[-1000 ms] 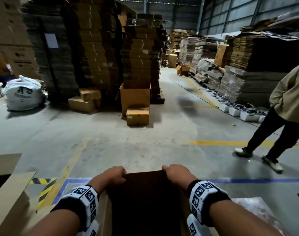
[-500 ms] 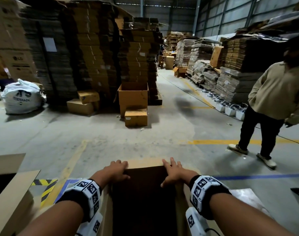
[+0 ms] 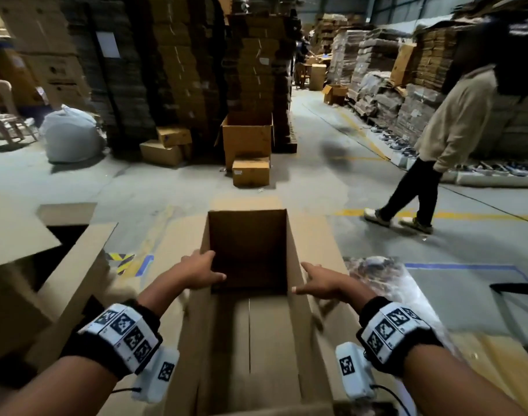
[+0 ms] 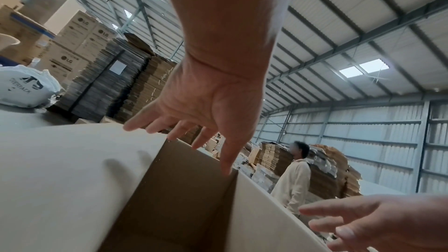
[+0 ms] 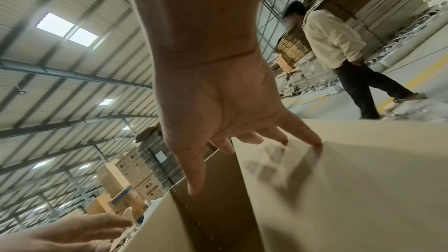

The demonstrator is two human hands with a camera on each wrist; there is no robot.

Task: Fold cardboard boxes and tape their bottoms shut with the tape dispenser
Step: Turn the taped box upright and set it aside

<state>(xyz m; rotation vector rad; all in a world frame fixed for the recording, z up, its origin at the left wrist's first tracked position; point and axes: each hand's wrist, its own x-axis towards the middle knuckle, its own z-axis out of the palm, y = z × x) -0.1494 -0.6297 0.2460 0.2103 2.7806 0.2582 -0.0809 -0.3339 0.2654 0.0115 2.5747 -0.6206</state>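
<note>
An open brown cardboard box (image 3: 247, 247) stands right in front of me, its dark inside and bottom seam showing. Its side flaps are spread outward. My left hand (image 3: 201, 270) lies on the left flap (image 4: 72, 160) with its fingers straight and spread, the thumb over the opening's edge. Across the opening, my right hand (image 3: 320, 283) presses the right flap (image 5: 339, 179) with straight fingers, the thumb pointing over the opening. The left wrist view shows both the left hand (image 4: 201, 114) and the right hand (image 4: 363, 223). In the right wrist view the right hand (image 5: 230, 122) is central.
Another open box (image 3: 46, 250) stands close on my left. A person in a beige top (image 3: 455, 130) walks across the floor at right. Tall stacks of flat cardboard (image 3: 172, 70) and small boxes (image 3: 247, 139) stand ahead, with a white sack (image 3: 70, 133) at left.
My hands let go of the far top edge, moved apart and now lie flat on the side flaps. The box's inside has come into view. The person at right stepped leftward.
</note>
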